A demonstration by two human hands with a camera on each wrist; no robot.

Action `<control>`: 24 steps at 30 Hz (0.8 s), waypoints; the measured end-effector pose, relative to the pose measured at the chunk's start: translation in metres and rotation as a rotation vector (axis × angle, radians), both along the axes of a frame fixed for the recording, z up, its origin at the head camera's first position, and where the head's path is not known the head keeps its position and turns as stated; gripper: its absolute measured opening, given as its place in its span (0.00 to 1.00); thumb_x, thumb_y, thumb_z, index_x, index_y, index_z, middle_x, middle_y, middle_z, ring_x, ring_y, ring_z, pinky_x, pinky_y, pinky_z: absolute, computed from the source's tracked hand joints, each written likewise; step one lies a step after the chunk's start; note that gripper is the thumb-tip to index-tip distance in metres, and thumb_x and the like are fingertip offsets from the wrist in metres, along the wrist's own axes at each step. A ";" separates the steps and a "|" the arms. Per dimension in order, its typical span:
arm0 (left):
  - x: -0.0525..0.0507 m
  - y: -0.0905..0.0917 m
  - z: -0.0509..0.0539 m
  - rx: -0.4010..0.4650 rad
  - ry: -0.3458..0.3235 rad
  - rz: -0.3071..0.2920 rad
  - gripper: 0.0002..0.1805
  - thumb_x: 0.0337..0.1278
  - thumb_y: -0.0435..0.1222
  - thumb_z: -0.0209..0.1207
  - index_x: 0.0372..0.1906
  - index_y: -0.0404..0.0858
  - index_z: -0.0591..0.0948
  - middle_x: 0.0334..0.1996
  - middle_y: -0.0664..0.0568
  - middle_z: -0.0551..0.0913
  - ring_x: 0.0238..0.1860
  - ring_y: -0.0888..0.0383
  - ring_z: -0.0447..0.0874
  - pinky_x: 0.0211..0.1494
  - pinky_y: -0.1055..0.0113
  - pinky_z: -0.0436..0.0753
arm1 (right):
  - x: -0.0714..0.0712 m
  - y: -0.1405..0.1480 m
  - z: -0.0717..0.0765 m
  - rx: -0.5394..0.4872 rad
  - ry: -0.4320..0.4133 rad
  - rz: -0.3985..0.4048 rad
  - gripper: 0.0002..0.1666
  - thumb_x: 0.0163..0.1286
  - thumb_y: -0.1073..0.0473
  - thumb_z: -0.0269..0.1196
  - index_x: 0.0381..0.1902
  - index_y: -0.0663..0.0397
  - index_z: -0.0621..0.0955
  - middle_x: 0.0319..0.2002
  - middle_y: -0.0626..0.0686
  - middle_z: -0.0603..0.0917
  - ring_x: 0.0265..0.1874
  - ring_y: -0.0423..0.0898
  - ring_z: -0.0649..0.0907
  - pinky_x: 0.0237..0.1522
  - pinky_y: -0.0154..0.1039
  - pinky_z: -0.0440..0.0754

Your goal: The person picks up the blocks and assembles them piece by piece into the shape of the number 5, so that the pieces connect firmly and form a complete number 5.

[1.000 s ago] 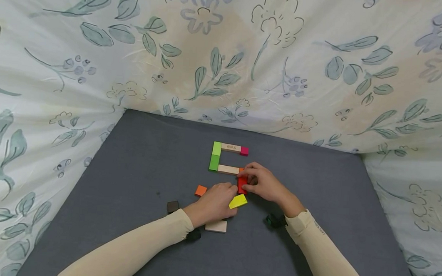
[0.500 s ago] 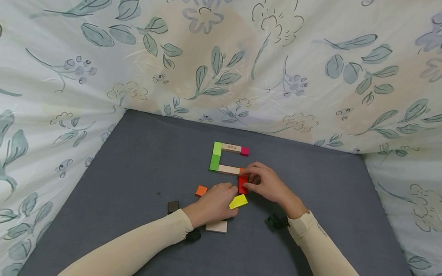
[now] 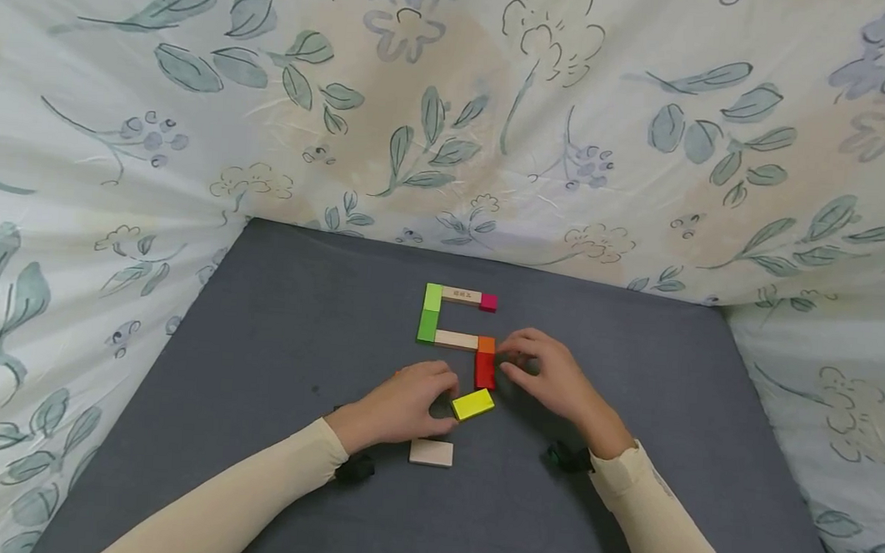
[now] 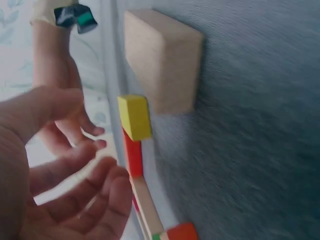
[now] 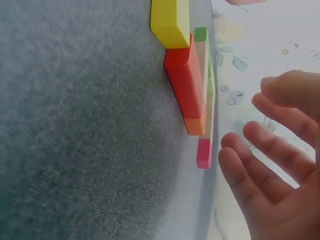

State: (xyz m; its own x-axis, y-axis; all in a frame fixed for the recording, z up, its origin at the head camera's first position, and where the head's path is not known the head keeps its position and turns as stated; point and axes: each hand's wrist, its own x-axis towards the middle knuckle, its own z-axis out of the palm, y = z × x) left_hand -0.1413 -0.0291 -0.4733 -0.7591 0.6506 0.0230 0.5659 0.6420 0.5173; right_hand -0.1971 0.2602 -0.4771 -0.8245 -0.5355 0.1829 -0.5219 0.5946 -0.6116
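Observation:
My left hand (image 3: 402, 401) hovers just left of a yellow block (image 3: 473, 404), fingers loosely bent and holding nothing. The yellow block lies slanted by the near end of a red block (image 3: 485, 371). To the right of the red block is my right hand (image 3: 542, 374), its fingers apart and free of any block. An orange block (image 3: 487, 345) joins the red one to a pale wooden block (image 3: 457, 340). Dark green (image 3: 428, 327) and light green (image 3: 432, 297) blocks form the left side, and a lettered wooden block (image 3: 461, 295) leads to a pink block (image 3: 489, 302).
A loose pale wooden block (image 3: 431, 453) lies nearer to me than the yellow one. Beside my left hand, an orange-red block (image 4: 182, 232) shows in the left wrist view. The grey cloth (image 3: 298, 302) meets a floral curtain (image 3: 449, 143) at the back.
My left hand has let go of the yellow block and drawn back left, covering the loose orange and dark blocks. The right hand has released the red block and moved right.

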 end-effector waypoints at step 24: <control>0.025 -0.021 -0.017 -0.057 -0.068 -0.206 0.18 0.64 0.44 0.78 0.54 0.47 0.87 0.47 0.59 0.80 0.42 0.66 0.75 0.47 0.72 0.80 | 0.046 -0.010 0.008 0.273 0.073 0.208 0.16 0.75 0.57 0.72 0.58 0.46 0.92 0.67 0.49 0.82 0.66 0.50 0.80 0.64 0.56 0.83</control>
